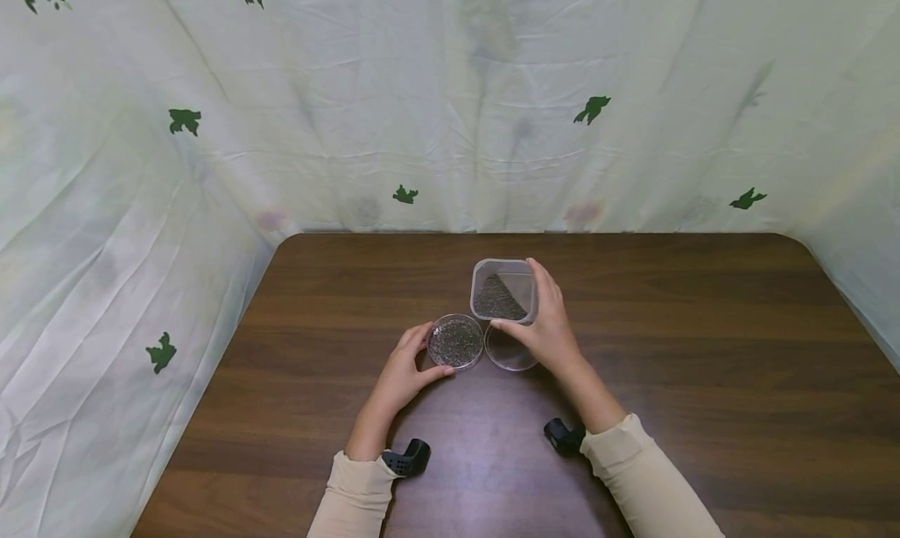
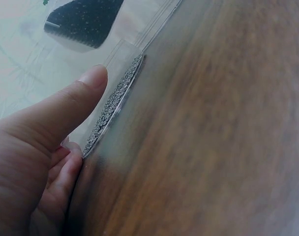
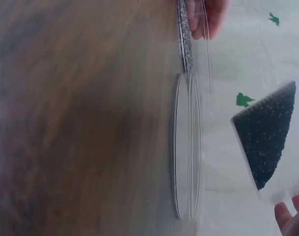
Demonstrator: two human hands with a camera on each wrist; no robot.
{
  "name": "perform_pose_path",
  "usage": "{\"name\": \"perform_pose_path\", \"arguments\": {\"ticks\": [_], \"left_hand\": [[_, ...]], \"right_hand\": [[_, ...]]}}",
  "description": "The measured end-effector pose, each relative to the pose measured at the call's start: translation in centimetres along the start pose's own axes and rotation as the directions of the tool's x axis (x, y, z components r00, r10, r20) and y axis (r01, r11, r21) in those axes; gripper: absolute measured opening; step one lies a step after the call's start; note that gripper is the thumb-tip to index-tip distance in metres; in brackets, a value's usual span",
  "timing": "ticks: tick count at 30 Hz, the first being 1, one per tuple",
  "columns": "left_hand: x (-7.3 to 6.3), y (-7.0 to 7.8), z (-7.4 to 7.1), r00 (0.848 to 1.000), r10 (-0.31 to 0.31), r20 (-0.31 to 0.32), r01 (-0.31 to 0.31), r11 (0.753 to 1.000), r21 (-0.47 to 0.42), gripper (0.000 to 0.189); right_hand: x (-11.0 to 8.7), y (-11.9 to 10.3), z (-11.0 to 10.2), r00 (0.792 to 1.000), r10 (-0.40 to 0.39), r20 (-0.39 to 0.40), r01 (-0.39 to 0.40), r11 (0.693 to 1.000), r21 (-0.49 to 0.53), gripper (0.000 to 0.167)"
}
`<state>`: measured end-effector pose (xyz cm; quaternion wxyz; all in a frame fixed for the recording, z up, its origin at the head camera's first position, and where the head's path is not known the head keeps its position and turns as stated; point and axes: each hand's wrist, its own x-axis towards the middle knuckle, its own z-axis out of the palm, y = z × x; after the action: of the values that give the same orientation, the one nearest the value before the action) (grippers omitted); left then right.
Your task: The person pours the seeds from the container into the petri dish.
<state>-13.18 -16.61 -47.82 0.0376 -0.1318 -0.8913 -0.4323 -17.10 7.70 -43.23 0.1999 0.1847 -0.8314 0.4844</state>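
A clear petri dish [image 1: 455,343] holds a layer of dark grey granules and stands on the table. My left hand [image 1: 408,370] grips it by the rim, thumb at the near side and fingers at the far left. In the left wrist view the granules [image 2: 115,98] show through the dish's side wall. My right hand [image 1: 548,327] holds a clear square plastic container [image 1: 530,276] above the table, tilted, with dark granules [image 3: 265,137] heaped toward one side. Below it a second clear round dish [image 1: 509,357] touches the first one's right side; the right hand and container partly cover it.
The brown wooden table [image 1: 703,350] reaches out on both sides of the hands. A pale curtain [image 1: 450,116] with green leaf shapes hangs behind its far edge. Black wrist cameras [image 1: 411,458] sit at both sleeves, just above the tabletop.
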Motion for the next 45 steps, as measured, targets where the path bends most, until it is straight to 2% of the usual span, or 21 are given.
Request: {"name": "perform_pose_path", "arguments": {"ticks": [8, 16, 23, 45], "left_hand": [[0.0, 0.0, 0.0, 1.0, 0.001, 0.001, -0.001, 1.0, 0.006, 0.082], [0.0, -0.1, 0.1, 1.0, 0.0, 0.002, 0.0, 1.0, 0.011, 0.082], [0.0, -0.2, 0.1, 1.0, 0.011, -0.002, -0.011, 1.0, 0.008, 0.082], [-0.1, -0.1, 0.0, 1.0, 0.001, 0.002, -0.001, 1.0, 0.018, 0.082]], "right_hand": [[-0.1, 0.3, -0.6, 0.996, 0.079, -0.043, -0.075, 0.995, 0.072, 0.101], [-0.3, 0.9, -1.2, 0.99, 0.099, -0.1, -0.089, 0.991, 0.099, 0.101], [-0.6, 1.3, -1.8, 0.986, 0.1, -0.131, -0.089, 0.992, 0.089, 0.099], [-1.7, 2.9, -4.3, 0.967, 0.182, -0.18, -0.174, 0.983, 0.062, 0.096]]}}
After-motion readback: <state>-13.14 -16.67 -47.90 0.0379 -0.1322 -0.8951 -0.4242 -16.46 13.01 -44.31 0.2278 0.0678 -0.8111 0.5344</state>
